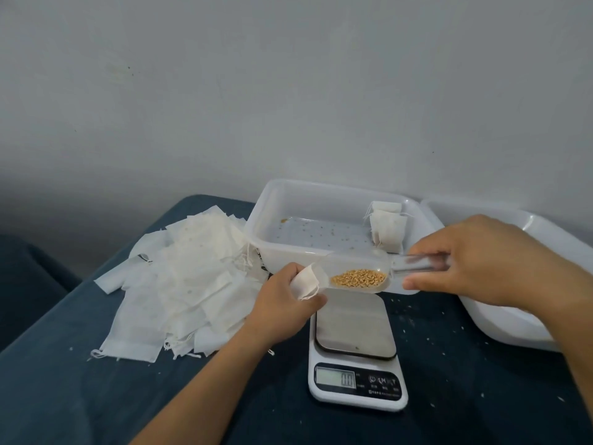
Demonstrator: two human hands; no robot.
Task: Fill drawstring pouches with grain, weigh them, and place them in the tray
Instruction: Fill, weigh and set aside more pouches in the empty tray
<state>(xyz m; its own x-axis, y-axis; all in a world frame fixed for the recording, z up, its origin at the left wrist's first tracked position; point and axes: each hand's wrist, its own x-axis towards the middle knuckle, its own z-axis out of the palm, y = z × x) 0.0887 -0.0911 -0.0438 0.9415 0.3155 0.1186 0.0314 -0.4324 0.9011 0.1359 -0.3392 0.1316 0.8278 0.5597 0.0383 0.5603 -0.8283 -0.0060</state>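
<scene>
While left hand [284, 295] grips pouch [305, 282], clear scoop [356, 273] holds grain [358, 278].

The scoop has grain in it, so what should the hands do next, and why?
Probably tip the scoop so its grain slides into the pouch. The right hand holds the handle, its spout meets the pouch mouth held by the left hand, and the scale sits bare.

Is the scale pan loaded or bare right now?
Bare: nothing sits on the scale pan, and its display reads 0.0.
</scene>
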